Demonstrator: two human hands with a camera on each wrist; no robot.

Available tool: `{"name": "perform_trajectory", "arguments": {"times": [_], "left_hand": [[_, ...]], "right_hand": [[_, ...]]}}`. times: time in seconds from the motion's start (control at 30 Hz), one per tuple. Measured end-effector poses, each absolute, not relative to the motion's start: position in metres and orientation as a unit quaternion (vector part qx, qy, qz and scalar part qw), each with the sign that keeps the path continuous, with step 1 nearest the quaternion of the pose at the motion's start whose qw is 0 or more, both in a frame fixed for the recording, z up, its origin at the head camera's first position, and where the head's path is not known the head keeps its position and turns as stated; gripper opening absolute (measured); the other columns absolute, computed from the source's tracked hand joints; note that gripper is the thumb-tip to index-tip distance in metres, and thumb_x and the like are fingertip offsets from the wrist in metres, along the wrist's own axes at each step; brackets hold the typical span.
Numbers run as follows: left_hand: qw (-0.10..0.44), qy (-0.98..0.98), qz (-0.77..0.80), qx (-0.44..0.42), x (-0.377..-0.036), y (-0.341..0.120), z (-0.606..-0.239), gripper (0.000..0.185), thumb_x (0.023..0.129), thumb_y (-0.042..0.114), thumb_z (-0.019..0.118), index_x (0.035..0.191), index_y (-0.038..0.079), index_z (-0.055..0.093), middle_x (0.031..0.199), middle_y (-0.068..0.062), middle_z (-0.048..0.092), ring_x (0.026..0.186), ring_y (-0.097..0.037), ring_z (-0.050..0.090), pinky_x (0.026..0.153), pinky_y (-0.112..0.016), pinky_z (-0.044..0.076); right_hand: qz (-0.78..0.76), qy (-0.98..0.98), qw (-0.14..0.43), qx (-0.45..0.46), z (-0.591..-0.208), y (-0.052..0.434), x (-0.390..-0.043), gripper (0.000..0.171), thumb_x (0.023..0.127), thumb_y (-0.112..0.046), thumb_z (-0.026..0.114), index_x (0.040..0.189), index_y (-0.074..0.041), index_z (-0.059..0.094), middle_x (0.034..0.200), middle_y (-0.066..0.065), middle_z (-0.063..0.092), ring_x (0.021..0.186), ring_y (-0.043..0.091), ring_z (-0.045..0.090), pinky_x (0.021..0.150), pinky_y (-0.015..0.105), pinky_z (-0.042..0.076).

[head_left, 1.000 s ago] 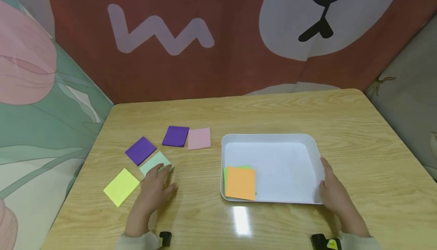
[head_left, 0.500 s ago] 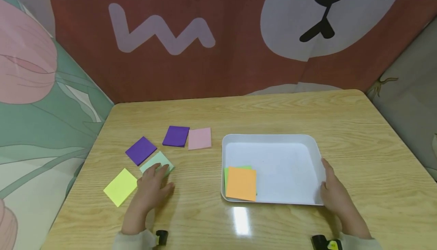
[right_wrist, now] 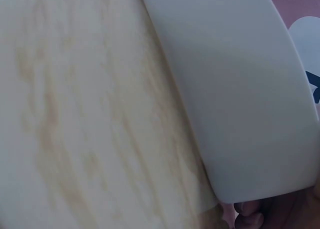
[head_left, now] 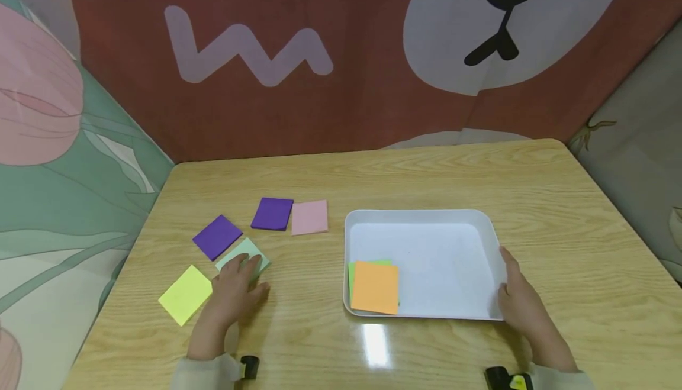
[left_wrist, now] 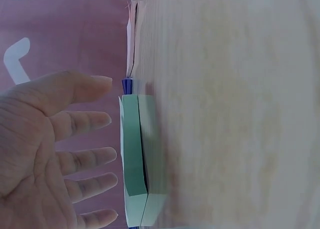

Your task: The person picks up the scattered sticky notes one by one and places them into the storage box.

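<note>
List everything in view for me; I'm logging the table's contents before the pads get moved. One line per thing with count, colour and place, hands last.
table: 1, light wood grain, fills the lower half of the head view.
tray: 1, white, right of centre on the table.
orange pad: 1, orange, front left corner inside the tray.
green pad: 1, bright green, under the orange pad, only edges showing.
purple pads: 2, purple, left of the tray.
pink pad: 1, pale pink, beside the farther purple pad.
mint pad: 1, pale green, under the left fingertips.
yellow pad: 1, yellow, nearest the table's left edge.
backdrop: 1, red-brown with a bear face, behind the table.
left hand: 1, fingers straight, at the mint pad.
right hand: 1, rests against the tray's right wall.
</note>
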State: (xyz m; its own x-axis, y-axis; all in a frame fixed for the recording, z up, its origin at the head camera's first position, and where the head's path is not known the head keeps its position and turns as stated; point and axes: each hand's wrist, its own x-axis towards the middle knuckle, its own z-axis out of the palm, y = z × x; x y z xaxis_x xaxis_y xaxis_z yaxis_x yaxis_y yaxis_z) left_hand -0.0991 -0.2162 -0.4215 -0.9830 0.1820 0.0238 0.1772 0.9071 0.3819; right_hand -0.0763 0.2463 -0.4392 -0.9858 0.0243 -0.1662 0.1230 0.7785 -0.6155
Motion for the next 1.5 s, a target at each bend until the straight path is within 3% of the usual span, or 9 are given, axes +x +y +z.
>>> {"name": "perform_trajectory", "arguments": {"times": [0.53, 0.83, 1.5], "left_hand": [[0.011, 0.978, 0.188, 0.092, -0.107, -0.219, -0.424, 0.050, 0.075, 0.019, 0.063, 0.118, -0.002, 0.047, 0.118, -0.030, 0.039, 0.108, -0.048, 0.033, 0.073, -0.066, 0.027], [0.024, 0.978, 0.185, 0.093, -0.110, -0.220, -0.422, 0.050, 0.077, 0.020, 0.062, 0.119, -0.002, 0.046, 0.121, -0.030, 0.037, 0.109, -0.048, 0.032, 0.074, -0.065, 0.028], [0.073, 0.983, 0.156, 0.067, -0.121, -0.228, -0.421, 0.057, 0.077, 0.022, 0.060, 0.124, -0.003, 0.039, 0.125, -0.032, 0.030, 0.112, -0.051, 0.025, 0.074, -0.068, 0.026]], "right_hand": [[-0.345, 0.936, 0.068, 0.024, -0.441, 0.249, -0.076, 0.058, 0.087, 0.004, 0.023, 0.135, 0.002, -0.009, 0.128, 0.040, 0.013, 0.115, 0.052, 0.016, 0.088, 0.059, 0.019], [-0.333, 0.940, 0.069, 0.031, -0.441, 0.249, -0.077, 0.059, 0.086, 0.005, 0.025, 0.135, 0.002, -0.008, 0.125, 0.041, 0.018, 0.112, 0.053, 0.021, 0.085, 0.059, 0.023], [-0.335, 0.938, 0.083, 0.040, -0.438, 0.247, -0.076, 0.058, 0.087, 0.004, 0.023, 0.135, 0.001, -0.009, 0.127, 0.040, 0.015, 0.114, 0.052, 0.018, 0.087, 0.059, 0.021]]}}
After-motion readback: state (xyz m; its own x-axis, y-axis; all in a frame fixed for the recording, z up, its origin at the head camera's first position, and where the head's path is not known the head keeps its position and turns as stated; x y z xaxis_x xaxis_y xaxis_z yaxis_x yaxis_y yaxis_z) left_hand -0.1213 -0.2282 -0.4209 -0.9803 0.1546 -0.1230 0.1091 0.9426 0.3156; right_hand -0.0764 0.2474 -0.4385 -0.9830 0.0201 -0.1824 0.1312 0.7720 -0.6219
